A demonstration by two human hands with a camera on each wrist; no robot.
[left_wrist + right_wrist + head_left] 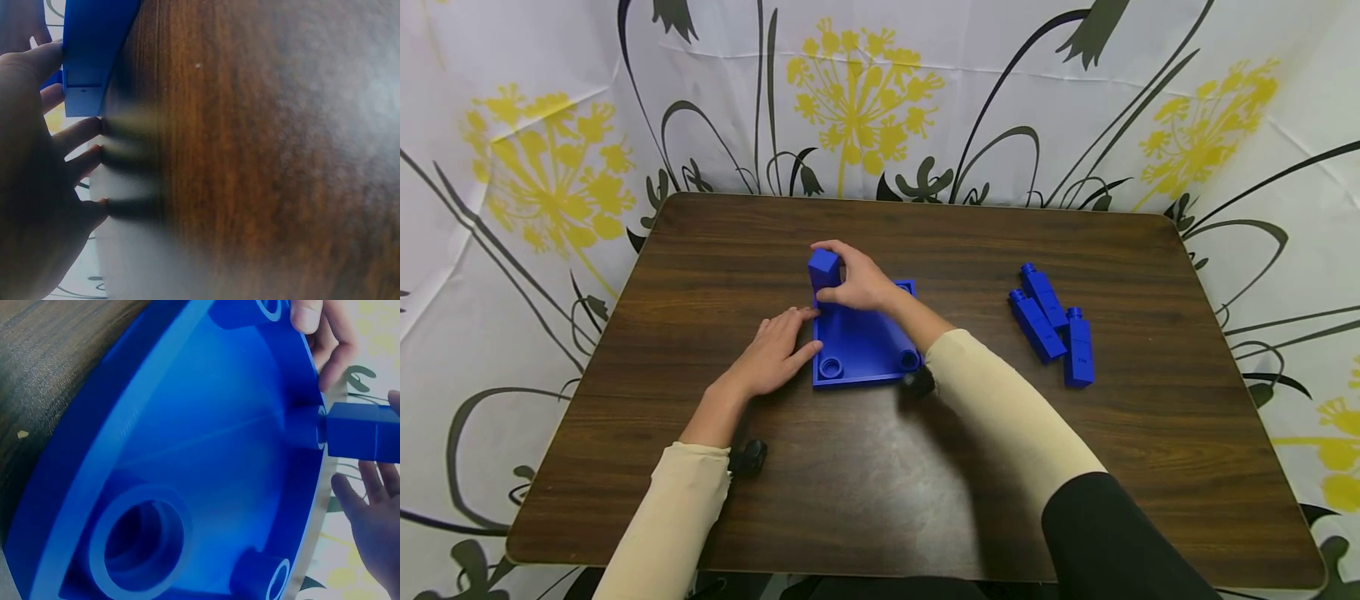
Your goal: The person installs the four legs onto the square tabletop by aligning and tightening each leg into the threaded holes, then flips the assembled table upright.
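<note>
A blue square base (865, 333) with raised edges and round corner sockets lies on the table. My right hand (859, 279) holds a blue table leg (824, 268) upright at the base's far left corner, thumb on its near side and fingers behind. In the right wrist view the leg (359, 430) meets the socket (306, 427) end to end. My left hand (771, 350) lies against the base's left edge, its fingers spread and fairly straight. In the left wrist view several of its fingertips (94, 156) reach the tabletop beside the base's corner.
Three more blue legs (1079, 348) lie in a loose cluster on the brown wooden table (970, 433), right of the base. Behind the table hangs a white curtain (985, 75) with yellow and grey plants.
</note>
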